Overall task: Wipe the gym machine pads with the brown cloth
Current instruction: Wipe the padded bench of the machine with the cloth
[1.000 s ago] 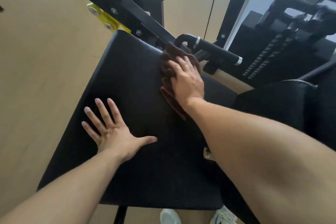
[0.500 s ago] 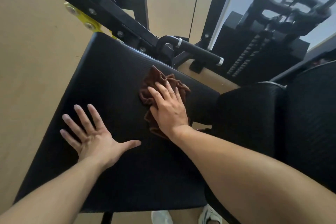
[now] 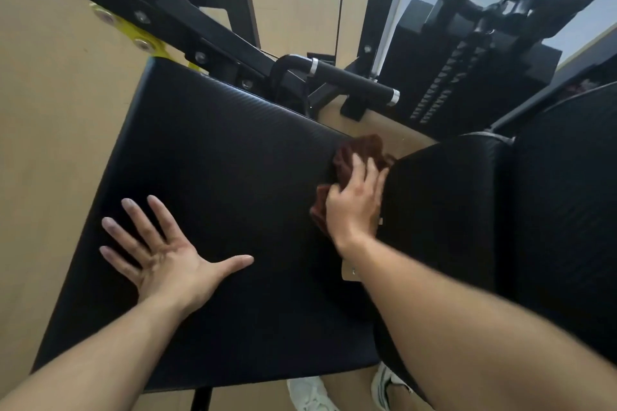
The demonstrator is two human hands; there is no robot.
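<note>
At the right edge of the big black seat pad (image 3: 217,183), mid-frame, the right hand (image 3: 355,202) has its fingers curled over the bunched brown cloth (image 3: 362,148), pressing it on the pad by the gap to the second pad (image 3: 444,210). The left hand (image 3: 167,255) lies flat at lower left, fingers spread. Most of the cloth's hidden under the hand, and the white shoes (image 3: 310,394) are cut off at the bottom.
</note>
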